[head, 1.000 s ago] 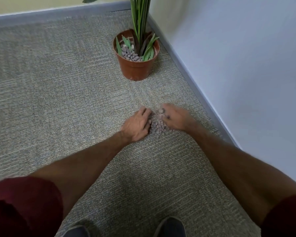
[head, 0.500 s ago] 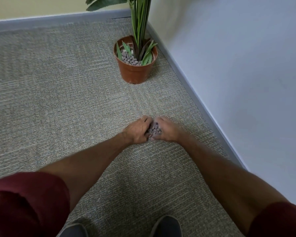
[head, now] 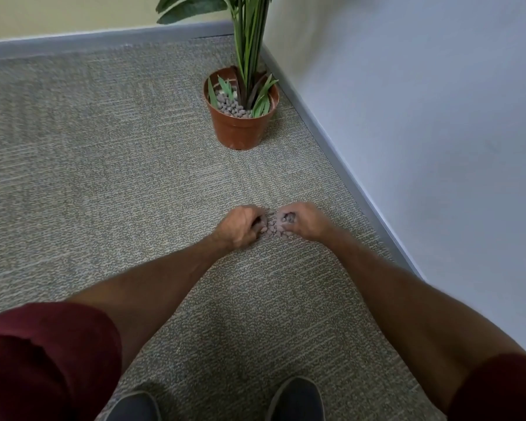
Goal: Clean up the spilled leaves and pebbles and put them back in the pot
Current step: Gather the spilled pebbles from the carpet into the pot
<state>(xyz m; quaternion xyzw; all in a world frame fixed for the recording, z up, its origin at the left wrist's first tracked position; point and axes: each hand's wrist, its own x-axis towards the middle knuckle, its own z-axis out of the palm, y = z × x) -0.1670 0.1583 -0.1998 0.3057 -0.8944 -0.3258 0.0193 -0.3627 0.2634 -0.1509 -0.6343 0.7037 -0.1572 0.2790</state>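
A small heap of brown-grey pebbles (head: 273, 228) lies on the carpet between my two hands. My left hand (head: 239, 228) curls its fingers round pebbles at the heap's left side. My right hand (head: 305, 221) cups a handful of pebbles at the right side, and some show inside its curled fingers. Beyond them, in the room's corner, stands the terracotta pot (head: 239, 129) with a tall green plant (head: 249, 41). Pebbles and several loose green leaves (head: 263, 100) lie inside the pot.
A grey skirting board (head: 356, 189) and pale wall run along the right, close to my right hand. Another skirting board crosses the back. Grey carpet (head: 104, 177) stretches to the left. My dark shoes (head: 295, 399) show at the bottom edge.
Both hands went from lying flatter beside the heap to drawing together and curling round the pebbles. The view tilted so the pot sits lower in the frame.
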